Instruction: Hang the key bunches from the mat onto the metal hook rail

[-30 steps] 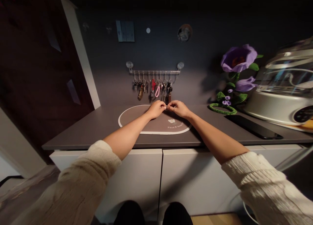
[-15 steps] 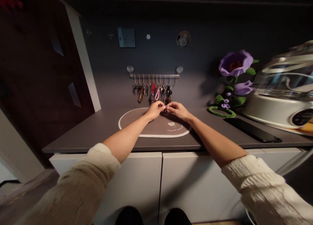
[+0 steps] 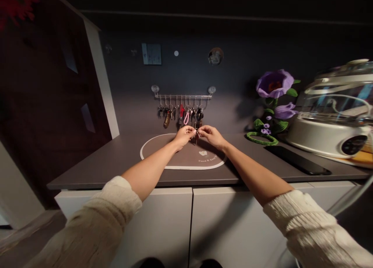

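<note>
Above the oval mat [image 3: 157, 153], my left hand [image 3: 185, 136] and my right hand [image 3: 212, 136] meet fingertip to fingertip. Both are closed in a pinch on a small bunch of keys [image 3: 196, 139], which dangles between them. Its ring is mostly covered by my fingers. Just behind, a clear hook rail [image 3: 183, 96] on the wall bears several key sets, among them a pink loop strap [image 3: 187, 117], a red key fob [image 3: 182, 110] and a brown tag [image 3: 167, 120].
To the right stand a purple fabric flower [image 3: 275, 84] with a green ring base, a black phone [image 3: 297, 160] lying flat, and a white appliance with a clear cover [image 3: 317, 138]. White cabinet doors [image 3: 163, 217] are below the dark counter [image 3: 96, 163].
The view has tilted up slightly, so everything sits lower in the picture. Between my fingertips the keys now hang more visibly; my hands stay close together.
</note>
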The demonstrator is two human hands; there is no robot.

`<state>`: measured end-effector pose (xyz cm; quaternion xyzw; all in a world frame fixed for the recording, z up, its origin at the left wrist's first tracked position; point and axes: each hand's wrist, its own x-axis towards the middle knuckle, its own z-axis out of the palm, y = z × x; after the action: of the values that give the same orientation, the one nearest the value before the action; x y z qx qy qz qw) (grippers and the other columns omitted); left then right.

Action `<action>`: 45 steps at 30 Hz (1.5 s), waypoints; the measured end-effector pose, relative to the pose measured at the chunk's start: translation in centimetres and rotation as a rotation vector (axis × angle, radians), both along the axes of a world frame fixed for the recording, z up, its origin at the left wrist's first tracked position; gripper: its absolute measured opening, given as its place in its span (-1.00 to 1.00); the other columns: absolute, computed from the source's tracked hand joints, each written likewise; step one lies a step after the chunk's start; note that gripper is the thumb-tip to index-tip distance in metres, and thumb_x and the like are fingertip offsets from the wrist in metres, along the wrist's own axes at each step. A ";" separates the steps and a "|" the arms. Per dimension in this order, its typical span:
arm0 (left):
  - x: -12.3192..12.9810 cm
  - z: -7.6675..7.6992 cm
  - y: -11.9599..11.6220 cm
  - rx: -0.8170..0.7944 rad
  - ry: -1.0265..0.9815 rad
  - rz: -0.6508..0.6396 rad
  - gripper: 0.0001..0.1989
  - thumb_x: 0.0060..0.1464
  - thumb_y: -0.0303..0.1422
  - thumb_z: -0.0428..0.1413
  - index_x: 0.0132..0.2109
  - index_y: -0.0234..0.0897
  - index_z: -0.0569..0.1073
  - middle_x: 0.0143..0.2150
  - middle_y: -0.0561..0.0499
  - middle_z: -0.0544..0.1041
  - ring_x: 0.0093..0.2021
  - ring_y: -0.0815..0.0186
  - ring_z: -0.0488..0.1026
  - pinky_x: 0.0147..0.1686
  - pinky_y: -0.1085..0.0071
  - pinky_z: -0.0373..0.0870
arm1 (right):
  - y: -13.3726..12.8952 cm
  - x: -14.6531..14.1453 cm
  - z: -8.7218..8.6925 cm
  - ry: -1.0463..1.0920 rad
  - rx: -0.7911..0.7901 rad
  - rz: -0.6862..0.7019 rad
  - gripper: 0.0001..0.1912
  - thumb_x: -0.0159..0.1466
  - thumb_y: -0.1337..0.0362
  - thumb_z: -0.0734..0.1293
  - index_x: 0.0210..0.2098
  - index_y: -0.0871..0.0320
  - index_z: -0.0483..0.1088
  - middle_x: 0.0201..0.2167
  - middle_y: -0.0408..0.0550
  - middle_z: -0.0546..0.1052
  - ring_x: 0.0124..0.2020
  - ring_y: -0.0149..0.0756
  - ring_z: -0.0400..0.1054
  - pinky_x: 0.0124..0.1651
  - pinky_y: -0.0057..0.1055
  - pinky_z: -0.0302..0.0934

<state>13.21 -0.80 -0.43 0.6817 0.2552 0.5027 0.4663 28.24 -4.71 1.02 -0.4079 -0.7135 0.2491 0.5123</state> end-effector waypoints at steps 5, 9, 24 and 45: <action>0.1 -0.1 -0.1 -0.006 0.018 0.029 -0.80 -0.09 -0.30 0.11 -0.32 -0.34 0.33 -0.49 0.09 0.36 -0.56 0.54 0.22 -0.54 0.56 0.15 | 0.1 0.1 0.0 0.011 0.006 -0.032 -0.72 0.02 0.11 0.30 -0.42 0.22 0.31 -0.46 -0.16 0.38 -0.39 -0.46 0.23 -0.19 -0.43 0.14; 0.1 -0.1 -0.2 0.054 0.058 0.089 -0.85 -0.05 -0.36 0.06 -0.30 -0.35 0.35 -0.50 0.09 0.38 -0.53 0.51 0.26 -0.49 0.53 0.21 | 0.5 0.4 -0.3 0.141 -0.025 0.005 -0.71 -0.01 0.10 0.32 -0.44 0.20 0.27 -0.49 -0.20 0.34 -0.42 -0.49 0.23 -0.18 -0.43 0.16; -0.2 -0.7 0.1 0.476 0.479 0.290 -0.86 0.01 -0.41 -0.04 -0.35 -0.31 0.40 -0.37 0.00 0.46 -0.36 0.38 0.37 -0.30 0.44 0.27 | 3.5 2.3 6.3 0.542 -0.076 -0.207 -0.87 0.06 0.27 0.28 -0.47 0.18 0.23 -0.53 -0.15 0.37 -0.50 -0.48 0.31 -0.41 -0.47 0.26; -0.4 -1.2 0.8 0.497 0.544 0.334 -0.85 0.01 -0.40 -0.04 -0.33 -0.29 0.42 -0.38 0.00 0.46 -0.35 0.37 0.34 -0.29 0.43 0.25 | 6.2 2.4 8.7 0.549 -0.189 -0.448 -0.85 -0.01 0.48 0.19 -0.66 0.20 0.24 -0.78 -0.20 0.21 -0.69 -0.53 0.12 -0.46 -0.44 0.25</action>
<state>12.82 -0.01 -1.61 0.8311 0.3472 0.4191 0.1147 30.67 1.49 9.72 -0.5176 -0.4163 0.2960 0.6864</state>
